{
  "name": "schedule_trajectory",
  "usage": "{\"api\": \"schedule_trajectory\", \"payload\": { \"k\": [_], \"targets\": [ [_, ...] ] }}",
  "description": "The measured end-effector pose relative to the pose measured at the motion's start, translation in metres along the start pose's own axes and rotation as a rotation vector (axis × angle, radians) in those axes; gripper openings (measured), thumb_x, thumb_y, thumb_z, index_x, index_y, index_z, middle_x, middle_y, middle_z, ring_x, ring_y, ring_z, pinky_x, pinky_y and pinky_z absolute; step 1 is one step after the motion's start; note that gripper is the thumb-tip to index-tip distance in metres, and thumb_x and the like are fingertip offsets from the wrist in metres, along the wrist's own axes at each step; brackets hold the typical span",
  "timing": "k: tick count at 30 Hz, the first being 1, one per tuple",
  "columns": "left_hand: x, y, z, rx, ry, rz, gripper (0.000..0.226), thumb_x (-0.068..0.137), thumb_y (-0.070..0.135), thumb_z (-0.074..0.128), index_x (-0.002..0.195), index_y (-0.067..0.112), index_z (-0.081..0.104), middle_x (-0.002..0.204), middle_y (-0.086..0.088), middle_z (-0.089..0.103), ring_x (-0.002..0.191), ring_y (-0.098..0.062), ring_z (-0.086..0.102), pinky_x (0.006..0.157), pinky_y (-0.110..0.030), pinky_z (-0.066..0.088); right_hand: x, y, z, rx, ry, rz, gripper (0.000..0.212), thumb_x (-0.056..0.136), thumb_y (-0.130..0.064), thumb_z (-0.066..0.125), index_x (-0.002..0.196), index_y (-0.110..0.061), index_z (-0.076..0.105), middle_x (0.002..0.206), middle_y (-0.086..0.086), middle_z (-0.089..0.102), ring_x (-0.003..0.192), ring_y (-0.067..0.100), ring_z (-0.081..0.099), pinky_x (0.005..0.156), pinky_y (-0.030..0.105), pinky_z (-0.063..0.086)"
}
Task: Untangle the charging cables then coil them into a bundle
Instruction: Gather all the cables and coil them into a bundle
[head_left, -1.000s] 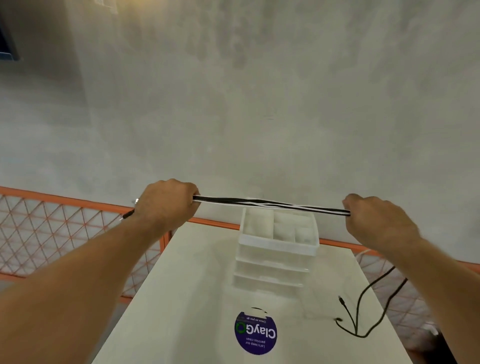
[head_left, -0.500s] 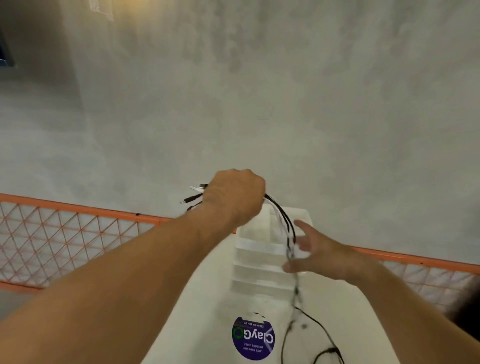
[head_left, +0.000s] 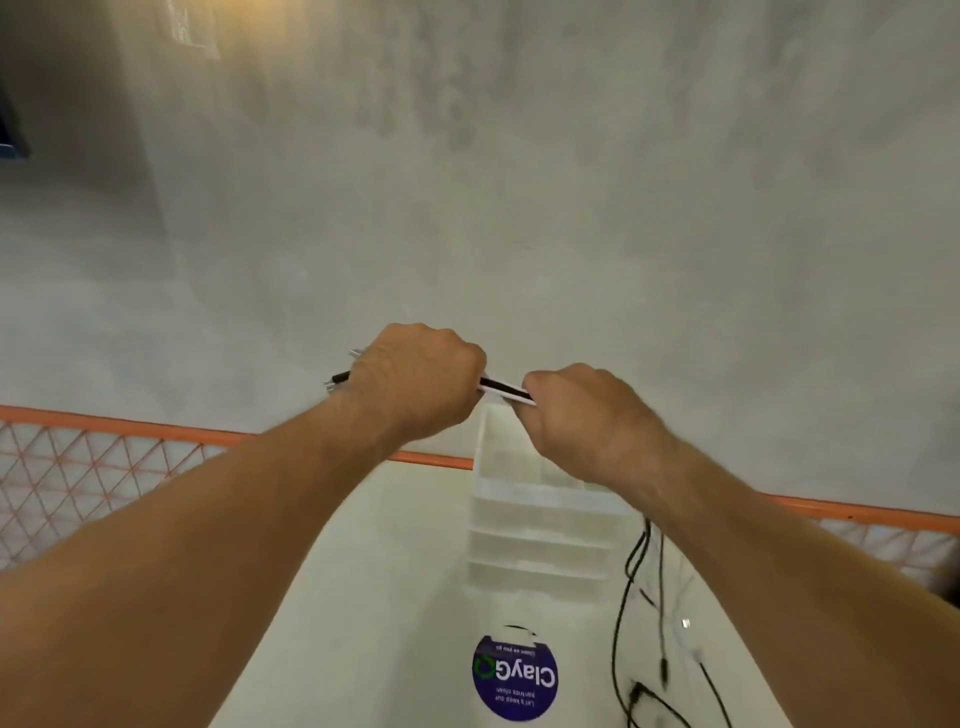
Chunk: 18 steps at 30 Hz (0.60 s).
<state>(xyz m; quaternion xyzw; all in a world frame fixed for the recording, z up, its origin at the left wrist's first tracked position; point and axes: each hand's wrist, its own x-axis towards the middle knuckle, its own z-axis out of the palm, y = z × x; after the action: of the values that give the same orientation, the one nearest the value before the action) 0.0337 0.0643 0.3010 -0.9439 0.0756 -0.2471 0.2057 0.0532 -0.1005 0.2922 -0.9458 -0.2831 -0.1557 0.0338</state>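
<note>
1. While both of my hands are raised above the counter, the charging cables are stretched between them as a short, taut bunch of black and white strands.
2. My left hand is a fist clamped round the bunch, knuckles up. My right hand is clamped round it too. The fists are close together but not touching.
3. That held stretch has its long axis running left to right, sloping slightly down towards my right hand.
4. Plug ends stick out of the outer side of my left fist and point left, roughly in line with the held stretch.
5. Below my right wrist the rest of the cables hangs down as thin black lines to the counter at lower right, where it lies in loose curves. How the strands cross there I cannot tell.
6. A clear drawer unit stands on the counter just under my right hand, and a round purple sticker reading ClayGo lies nearer to me.
7. Beyond the counter runs an orange rail with mesh below it, and grey concrete behind
</note>
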Motion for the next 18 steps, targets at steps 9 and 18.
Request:
{"api": "schedule_trajectory", "payload": {
  "k": [9, 18],
  "targets": [
    [-0.018, -0.052, 0.002, 0.014, 0.039, -0.148, 0.029, 0.098, 0.033, 0.036, 0.091, 0.018, 0.06, 0.065, 0.003, 0.048, 0.056, -0.018, 0.046, 0.056, -0.029, 0.035, 0.003, 0.021, -0.002, -0.003, 0.097, 0.069, 0.024, 0.097, -0.034, 0.038, 0.087, -0.02, 0.054, 0.067, -0.002, 0.042, 0.069, 0.027, 0.05, 0.06, 0.031, 0.036],
    [-0.056, -0.098, 0.038, -0.078, 0.002, -0.333, 0.025, 0.096, 0.032, 0.041, 0.085, 0.021, 0.06, 0.06, 0.003, 0.051, 0.05, -0.015, 0.047, 0.049, -0.025, 0.033, -0.003, 0.057, 0.022, -0.026, 0.138, 0.126, 0.038, 0.1, -0.043, 0.036, 0.078, -0.016, 0.051, 0.064, 0.001, 0.048, 0.066, 0.028, 0.048, 0.06, 0.03, 0.034]
  ]
}}
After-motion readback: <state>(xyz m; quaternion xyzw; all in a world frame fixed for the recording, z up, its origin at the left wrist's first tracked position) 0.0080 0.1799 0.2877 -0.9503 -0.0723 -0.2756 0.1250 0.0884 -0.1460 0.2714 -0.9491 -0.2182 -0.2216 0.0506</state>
